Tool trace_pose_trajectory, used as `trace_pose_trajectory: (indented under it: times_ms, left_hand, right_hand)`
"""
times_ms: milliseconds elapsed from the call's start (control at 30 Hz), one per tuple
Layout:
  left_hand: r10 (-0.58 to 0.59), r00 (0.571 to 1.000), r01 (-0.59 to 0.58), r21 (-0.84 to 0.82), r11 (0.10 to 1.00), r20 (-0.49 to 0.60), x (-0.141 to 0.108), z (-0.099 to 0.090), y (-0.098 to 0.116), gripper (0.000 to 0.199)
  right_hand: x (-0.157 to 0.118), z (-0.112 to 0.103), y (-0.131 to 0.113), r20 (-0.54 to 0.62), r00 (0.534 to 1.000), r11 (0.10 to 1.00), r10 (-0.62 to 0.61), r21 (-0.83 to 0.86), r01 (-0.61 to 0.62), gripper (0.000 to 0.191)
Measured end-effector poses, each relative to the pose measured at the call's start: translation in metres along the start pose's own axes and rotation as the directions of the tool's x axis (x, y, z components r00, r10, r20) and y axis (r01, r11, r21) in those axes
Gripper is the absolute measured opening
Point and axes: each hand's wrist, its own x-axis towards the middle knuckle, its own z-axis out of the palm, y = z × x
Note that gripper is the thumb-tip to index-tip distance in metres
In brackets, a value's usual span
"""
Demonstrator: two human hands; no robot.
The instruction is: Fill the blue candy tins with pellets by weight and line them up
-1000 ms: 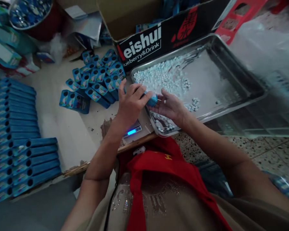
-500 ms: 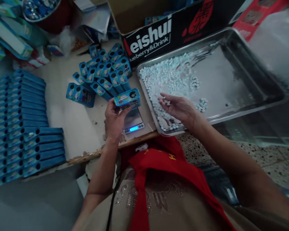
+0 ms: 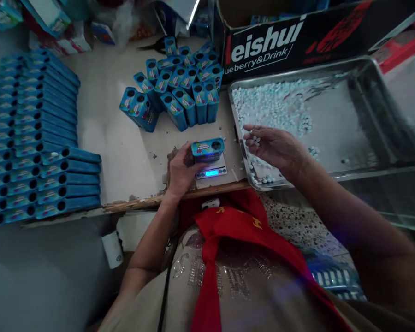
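My left hand grips a small blue candy box by its left side, thumb in front and fingers behind. The box is upright over the plate of a small digital scale with a lit blue display; whether its base rests on the plate I cannot tell. Palm up, my right hand cups several small pale candies in its curled fingers. It is above the left part of a metal tray, where many loose pale blue-white candies lie.
Several blue boxes with round holes in their tops stand behind the scale. Stacked blue boxes fill the table's left side. A black carton is behind the tray. Black-handled scissors lie at the back. The table's front edge is chipped.
My left hand has lowered the blue box toward the scale. My right hand stays over the tray with candies in its fingers. The view has shifted, so the table appears elsewhere in the picture.
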Motion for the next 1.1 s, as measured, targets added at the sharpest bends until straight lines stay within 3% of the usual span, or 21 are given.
trace_pose_trajectory:
  times_ms: [67,167,300,400,533,667,767,933,1100]
  left_hand:
    - [0.020,1.000,-0.019,0.024,1.000,-0.021,-0.005,-0.018,0.005,0.087]
    - [0.059,0.990,-0.049,0.078,0.996,-0.126,-0.014,-0.054,0.011,0.088]
    - [0.069,0.967,-0.035,0.142,0.989,-0.245,-0.027,-0.091,0.017,0.066]
    - [0.071,0.946,-0.021,0.159,0.987,-0.316,-0.033,-0.102,0.023,0.049]
    - [0.080,0.949,-0.031,0.163,0.986,-0.304,-0.035,-0.103,0.032,0.047]
    - [0.073,0.967,-0.026,0.190,0.982,-0.244,-0.033,-0.101,0.033,0.042]
    - [0.057,0.967,-0.004,0.205,0.979,-0.248,-0.032,-0.097,0.031,0.041]
    - [0.037,0.972,0.014,0.210,0.978,-0.233,-0.032,-0.082,0.036,0.049]
    - [0.076,0.983,-0.042,0.201,0.979,-0.165,-0.026,-0.057,0.046,0.072]
  right_hand:
    - [-0.004,0.002,-0.012,0.009,0.999,0.998,0.031,-0.060,-0.031,0.016]
    - [-0.010,0.009,-0.029,0.011,0.997,0.979,0.074,-0.191,-0.070,0.010]
    - [-0.017,0.031,-0.049,-0.031,0.994,0.966,0.107,-0.231,-0.112,0.022]
    - [-0.020,0.049,-0.060,-0.086,0.994,0.974,0.070,-0.208,-0.087,0.029]
    - [-0.019,0.055,-0.066,-0.105,0.993,0.965,0.054,-0.252,-0.079,0.032]
    - [-0.014,0.040,-0.059,-0.070,0.997,0.946,-0.014,-0.325,-0.009,0.025]
    - [-0.013,0.031,-0.052,-0.070,0.998,0.942,-0.001,-0.335,-0.022,0.019]
    - [-0.011,0.024,-0.051,-0.036,0.999,0.922,0.029,-0.384,-0.040,0.013]
    - [-0.014,0.008,-0.050,0.041,0.999,0.916,-0.010,-0.400,0.025,0.022]
